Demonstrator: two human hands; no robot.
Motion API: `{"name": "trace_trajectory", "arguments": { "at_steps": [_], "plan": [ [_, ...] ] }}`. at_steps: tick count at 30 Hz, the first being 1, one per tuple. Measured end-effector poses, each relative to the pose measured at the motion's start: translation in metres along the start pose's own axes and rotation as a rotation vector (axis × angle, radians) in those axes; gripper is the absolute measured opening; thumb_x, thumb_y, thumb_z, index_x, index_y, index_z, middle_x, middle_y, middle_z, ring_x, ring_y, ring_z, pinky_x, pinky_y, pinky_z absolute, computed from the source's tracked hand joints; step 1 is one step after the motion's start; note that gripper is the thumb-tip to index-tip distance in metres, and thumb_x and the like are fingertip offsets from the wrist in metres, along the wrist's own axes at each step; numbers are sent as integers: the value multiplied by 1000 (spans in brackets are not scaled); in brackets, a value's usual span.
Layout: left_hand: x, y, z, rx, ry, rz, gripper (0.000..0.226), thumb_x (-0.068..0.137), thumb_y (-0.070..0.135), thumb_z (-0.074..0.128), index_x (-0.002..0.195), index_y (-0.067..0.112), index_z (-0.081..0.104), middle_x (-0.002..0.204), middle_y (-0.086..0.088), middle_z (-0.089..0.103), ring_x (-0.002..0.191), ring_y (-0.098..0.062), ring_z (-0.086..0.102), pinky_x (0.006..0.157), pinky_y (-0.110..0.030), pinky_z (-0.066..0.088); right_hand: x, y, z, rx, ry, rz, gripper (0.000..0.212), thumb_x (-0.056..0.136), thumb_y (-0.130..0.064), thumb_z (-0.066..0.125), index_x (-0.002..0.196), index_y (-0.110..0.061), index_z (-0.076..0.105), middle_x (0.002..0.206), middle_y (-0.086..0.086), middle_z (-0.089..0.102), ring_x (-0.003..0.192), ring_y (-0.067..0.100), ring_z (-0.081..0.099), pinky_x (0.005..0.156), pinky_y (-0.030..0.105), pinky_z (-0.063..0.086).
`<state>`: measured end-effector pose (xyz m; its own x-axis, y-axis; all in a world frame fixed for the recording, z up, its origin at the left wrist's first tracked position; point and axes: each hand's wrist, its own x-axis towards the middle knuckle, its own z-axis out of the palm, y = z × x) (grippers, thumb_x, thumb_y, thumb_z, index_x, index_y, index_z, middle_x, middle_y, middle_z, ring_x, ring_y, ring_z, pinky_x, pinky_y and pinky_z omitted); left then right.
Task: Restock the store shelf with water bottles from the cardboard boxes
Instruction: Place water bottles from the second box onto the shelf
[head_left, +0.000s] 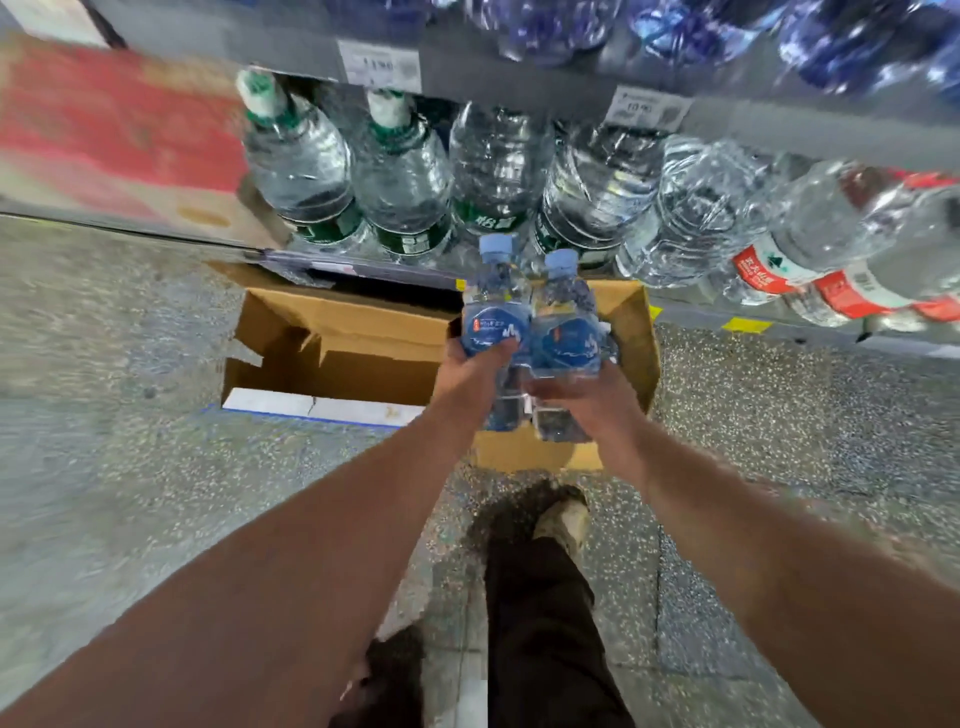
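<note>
The left hand (478, 366) and right hand (587, 395) each grip a small blue-labelled water bottle, the left bottle (496, 317) and the right bottle (563, 325) upright, caps up and touching side by side. The fingers curl round the lower bodies, probably so both can be carried to the shelf in one trip. More clear plastic shows under the hands, but I cannot tell whether it is further bottles held or ones lying in the box. The bottles hang above the right part of the open cardboard box (337, 317), which sits on the speckled floor (130, 374) against the store shelf (519, 83). Large green-labelled bottles (400, 187) and red-labelled bottles (779, 265) fill the lower tier; price tags (379, 65) line the edge above.
</note>
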<state>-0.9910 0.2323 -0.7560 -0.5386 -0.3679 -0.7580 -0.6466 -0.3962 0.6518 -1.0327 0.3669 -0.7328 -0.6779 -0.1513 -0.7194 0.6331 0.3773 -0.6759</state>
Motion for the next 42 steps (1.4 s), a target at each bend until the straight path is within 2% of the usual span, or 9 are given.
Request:
{"name": "trace_trajectory", "arguments": {
  "at_steps": [6, 11, 14, 18, 22, 27, 32, 37, 42],
  "plan": [
    [-70, 46, -84, -35, 9, 137, 65, 69, 45, 72, 122, 16, 47, 112, -8, 61, 102, -30, 59, 86, -41, 48, -82, -49, 68, 22, 51, -117, 66, 59, -18, 89, 117, -11, 59, 106, 4, 69, 93, 18, 66, 80, 33, 55],
    [-137, 94, -150, -109, 47, 321, 49, 72, 35, 78, 110, 20, 50, 106, -2, 63, 91, -20, 62, 73, -32, 46, -161, -104, 117, 11, 45, -292, 49, 58, -22, 88, 102, -23, 64, 82, -8, 71, 61, 2, 60, 46, 16, 43],
    [-184, 129, -181, -122, 28, 430, 59, 65, 36, 82, 112, 20, 50, 107, -3, 64, 91, -20, 64, 72, -35, 51, -204, -135, 136, 52, -35, -363, 53, 59, -8, 86, 107, -9, 66, 90, 3, 73, 76, 17, 69, 69, 32, 56],
    [-238, 165, -215, -127, 44, 581, 61, 66, 33, 82, 117, 16, 54, 106, -3, 67, 88, -15, 66, 63, -26, 52, -262, -171, 155, 67, -21, -450, 57, 61, -19, 84, 113, -12, 62, 98, 8, 70, 84, 21, 66, 63, 29, 49],
    [-281, 190, -236, -160, 16, 648, 70, 60, 36, 81, 120, 11, 56, 111, -7, 67, 98, -23, 65, 84, -42, 54, -307, -198, 168, 48, 18, -575, 40, 62, -12, 82, 99, -19, 69, 89, -1, 74, 83, 15, 70, 71, 26, 53],
    [-308, 210, -253, -212, 38, 705, 43, 71, 26, 80, 101, 25, 49, 92, 13, 58, 81, -1, 56, 60, -21, 41, -348, -220, 175, 104, -13, -605, 51, 61, -18, 84, 106, -17, 61, 93, -3, 72, 84, 10, 67, 66, 24, 47],
    [-324, 233, -257, -210, 26, 718, 37, 71, 27, 79, 93, 30, 49, 94, 9, 60, 82, -4, 57, 66, -27, 42, -364, -244, 175, 131, -19, -612, 59, 67, -13, 80, 117, -12, 50, 93, -6, 63, 77, 4, 58, 63, 21, 41],
    [-321, 267, -245, -188, 33, 707, 60, 66, 38, 81, 112, 20, 48, 104, 3, 59, 92, -15, 59, 80, -35, 42, -357, -277, 164, 114, 6, -607, 88, 63, -20, 84, 137, -8, 38, 123, 9, 59, 107, 26, 58, 96, 39, 45],
    [-305, 315, -217, -210, 29, 769, 39, 66, 28, 84, 92, 27, 55, 87, 11, 66, 74, -4, 65, 58, -21, 46, -326, -324, 142, 131, -5, -631, 64, 64, -21, 84, 111, -19, 41, 89, -11, 59, 77, 6, 56, 68, 29, 45]
  ]
}}
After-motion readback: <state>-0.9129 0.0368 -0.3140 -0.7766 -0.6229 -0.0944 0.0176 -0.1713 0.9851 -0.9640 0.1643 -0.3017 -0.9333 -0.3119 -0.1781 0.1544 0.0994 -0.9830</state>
